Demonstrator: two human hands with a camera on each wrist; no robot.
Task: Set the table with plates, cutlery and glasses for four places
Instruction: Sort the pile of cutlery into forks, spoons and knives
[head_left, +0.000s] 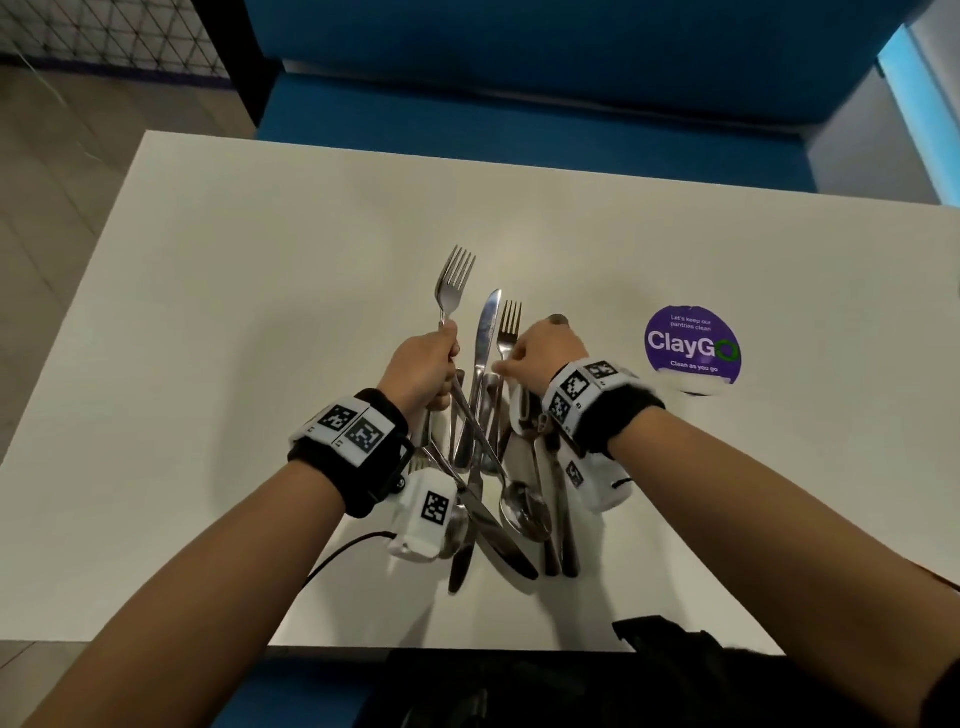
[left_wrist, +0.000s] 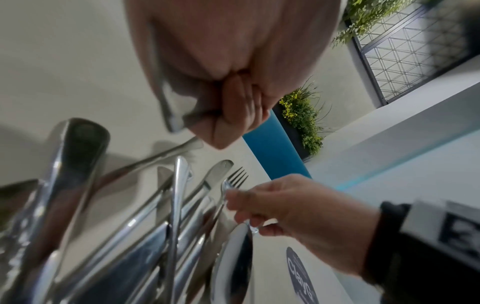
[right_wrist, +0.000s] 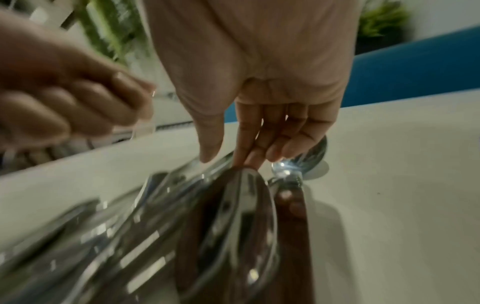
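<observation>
Fork (head_left: 454, 283) gripped by curled left-hand fingers (head_left: 451, 349); right-hand fingers (right_wrist: 262, 142) straight on cutlery pile (head_left: 498, 467).

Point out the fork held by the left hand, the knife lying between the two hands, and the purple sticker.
Fork (head_left: 455, 280): head view, on the tines and neck above the left hand.
Knife (head_left: 488, 325): head view, on the blade.
Purple sticker (head_left: 692, 345): head view, on its printed middle.

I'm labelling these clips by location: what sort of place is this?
Probably an office pantry or canteen: the white table bears a purple sticker about keeping pantries clean, with a blue bench behind it and potted plants nearby.
</observation>
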